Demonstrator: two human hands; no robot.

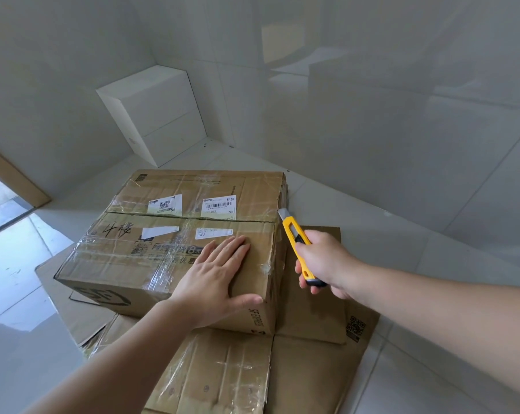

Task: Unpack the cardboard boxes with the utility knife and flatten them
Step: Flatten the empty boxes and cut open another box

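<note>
Flattened cardboard (pixel 312 369) lies nearest on the tiled floor (pixel 432 249). On it sits a taped cardboard box (pixel 163 234), its flaps closed. The left hand (pixel 219 279) presses flat, fingers straight, on its near right corner. Just right, the right hand (pixel 327 261) grips a yellow utility knife (pixel 296 237), blade touching the box's right edge. A white box (pixel 157 115) stands in the far corner.

Left hand (pixel 219 273) flat on taped box (pixel 169 234); right hand (pixel 327 261) grips knife (pixel 297 240).

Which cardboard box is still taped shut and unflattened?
The taped brown box under the left hand; the other cardboard pieces lie flat on the floor beneath it.
</note>
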